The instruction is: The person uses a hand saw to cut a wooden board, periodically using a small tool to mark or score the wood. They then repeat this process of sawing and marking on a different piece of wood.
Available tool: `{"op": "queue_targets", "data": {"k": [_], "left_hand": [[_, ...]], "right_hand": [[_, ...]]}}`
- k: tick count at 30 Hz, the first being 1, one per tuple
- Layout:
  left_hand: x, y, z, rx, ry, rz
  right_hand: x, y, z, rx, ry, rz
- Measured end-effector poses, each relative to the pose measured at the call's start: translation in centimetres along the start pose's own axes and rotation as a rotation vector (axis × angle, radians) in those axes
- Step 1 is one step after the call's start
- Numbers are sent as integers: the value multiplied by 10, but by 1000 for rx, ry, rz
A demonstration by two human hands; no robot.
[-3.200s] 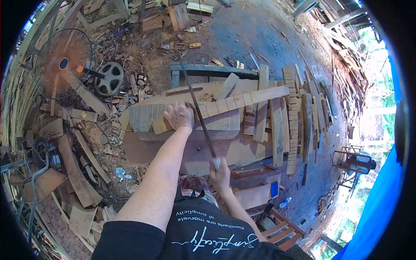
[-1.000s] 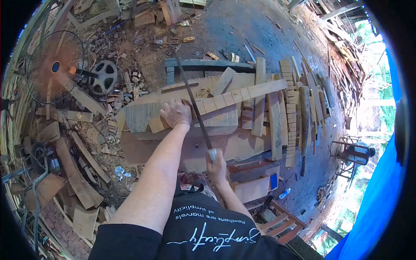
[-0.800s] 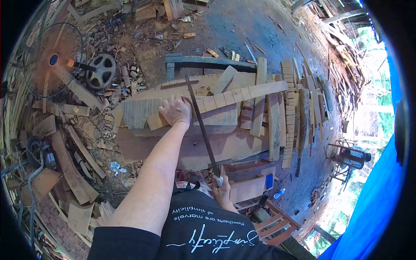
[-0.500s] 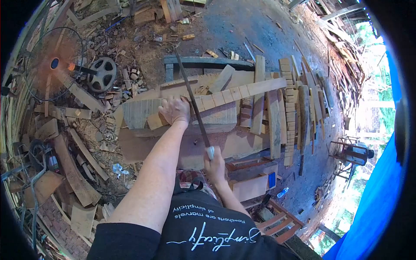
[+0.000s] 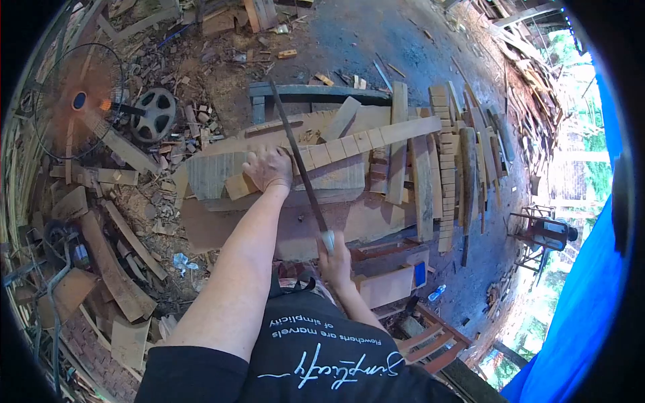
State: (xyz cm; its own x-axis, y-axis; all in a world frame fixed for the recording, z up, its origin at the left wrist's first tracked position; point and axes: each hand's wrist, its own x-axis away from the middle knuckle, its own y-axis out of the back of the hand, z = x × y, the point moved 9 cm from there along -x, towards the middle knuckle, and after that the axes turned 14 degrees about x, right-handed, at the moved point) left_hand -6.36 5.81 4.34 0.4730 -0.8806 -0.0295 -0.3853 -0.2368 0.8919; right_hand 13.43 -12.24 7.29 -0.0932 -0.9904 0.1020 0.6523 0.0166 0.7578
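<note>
My right hand is closed round the light handle of a long, narrow handsaw. The saw's dark blade lies across a wooden strip marked with evenly spaced crosswise lines. Just left of the blade, my left hand grips the strip, its fingers curled over the far edge. Under the strip is a thick grey wooden block, resting on a broad board. A short wood offcut lies beyond the strip. How deep the blade sits in the wood is hidden.
Right of the block lie several planks and another lined strip. A spinning fan and a spoked wheel stand at the left. Wood scraps litter the floor. A wooden chair is by my right side, near a plastic bottle.
The saw has drawn back slightly toward my body along its length. My left hand keeps its place on the strip. The whole view has shifted a little.
</note>
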Motion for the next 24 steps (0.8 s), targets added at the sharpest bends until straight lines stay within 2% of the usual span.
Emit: {"op": "queue_targets", "data": {"k": [3,6,7,9,11,13,16,18,19,21,23,24], "left_hand": [[0,0,0,16,18,44],[0,-3,2,25,8,29],[0,-3,2,19,10,26],[0,-2,1,14,-3,13],[1,-4,4,8,4,17],[-4,-5,0,26,6,27],[-3,-6,1,18,13,1],[-1,-2,2,-5,-5,-58],[0,-2,4,-10,-1,-54],[-1,-1,-1,13,-24,-33],[-2,-3,0,2,-17,-23],[-2,-4,1,-6,-12,-16]], "right_hand": [[88,5,-67,41,-141,116],[67,2,-62,-38,-213,131],[33,-1,-36,-72,-62,50],[-29,-21,-8,-12,10,37],[-60,-36,6,37,-11,-4],[-42,-31,-2,20,-11,-24],[28,-8,-27,100,1,-12],[79,-7,-62,0,-67,30],[77,-7,-60,0,-70,36],[54,-2,-45,-59,-95,43],[0,-14,-19,39,-86,110],[-35,-19,1,37,-20,46]]}}
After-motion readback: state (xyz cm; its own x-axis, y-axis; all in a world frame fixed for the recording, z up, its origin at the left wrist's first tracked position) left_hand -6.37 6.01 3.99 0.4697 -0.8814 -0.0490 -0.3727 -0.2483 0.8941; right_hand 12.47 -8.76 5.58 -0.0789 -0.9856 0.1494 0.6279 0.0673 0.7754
